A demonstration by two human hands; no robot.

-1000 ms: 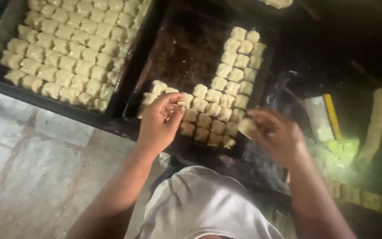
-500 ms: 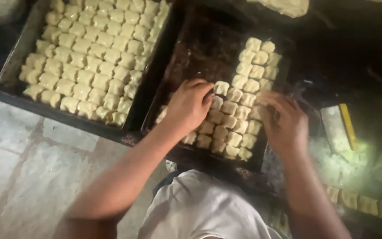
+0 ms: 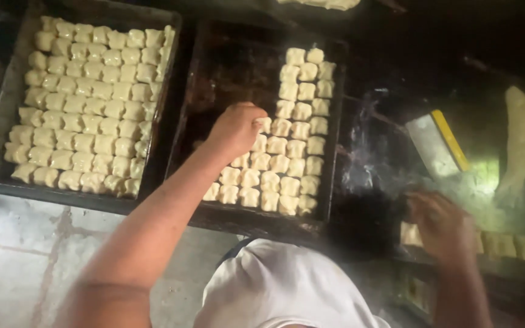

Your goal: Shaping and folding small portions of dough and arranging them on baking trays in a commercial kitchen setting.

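My left hand (image 3: pixel 237 126) reaches over the dark baking tray (image 3: pixel 226 67) in the middle, fingers closed on a pale dough piece (image 3: pixel 265 124) at the edge of the rows of dough pieces (image 3: pixel 293 146) filling the tray's right side. My right hand (image 3: pixel 442 225), blurred, hovers low on the right over a row of cut dough squares (image 3: pixel 505 244) on the work surface. Whether it holds one I cannot tell.
A second tray (image 3: pixel 4 121) on the left is full of dough pieces. A metal scraper with a yellow handle (image 3: pixel 437 143) and a long dough strip (image 3: pixel 516 140) lie on the shiny surface to the right. Stone floor shows below; my white shirt (image 3: pixel 287 291) is at the bottom.
My left hand moved farther up the middle tray to a higher row. My right hand left the tray and swung down to the right, to the cut dough on the surface.
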